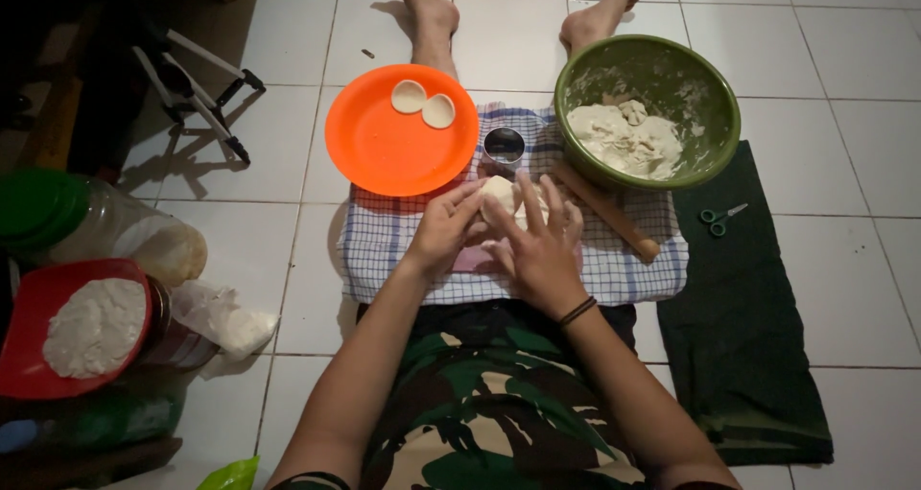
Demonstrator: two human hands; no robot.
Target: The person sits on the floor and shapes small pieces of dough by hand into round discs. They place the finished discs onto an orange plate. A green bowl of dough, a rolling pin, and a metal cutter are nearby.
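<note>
seated on white tiled floor, legs out fwd, camo trousers in lower frame. dim room, light from above.

work surface = checked cloth spread on the tiles btwn the legs. both hands over its centre: left hand and right hand cupped round a pale dough lump, fingers curled narrow against it, holding it from both sides; lump sits at the cloth's middle, just below the metal cup. dark band on right wrist.

on/at cloth: small round metal cup just beyond the hands; wooden rolling pin lying slantwise to the right, partly under the bowl rim. orange plate overlaps the cloth's far left corner, two flat dough discs on it, side by side and touching. green bowl at far right corner, dough mass inside, smeared walls.

right of cloth: dark green cloth on the tiles w/ small green-handled scissors on it.

left side (darker, hard to read): red bowl of white flour, clear plastic bag w/ white powder beside it, big clear jar w/ green lid lying on its side, tripod legs further back.
</note>
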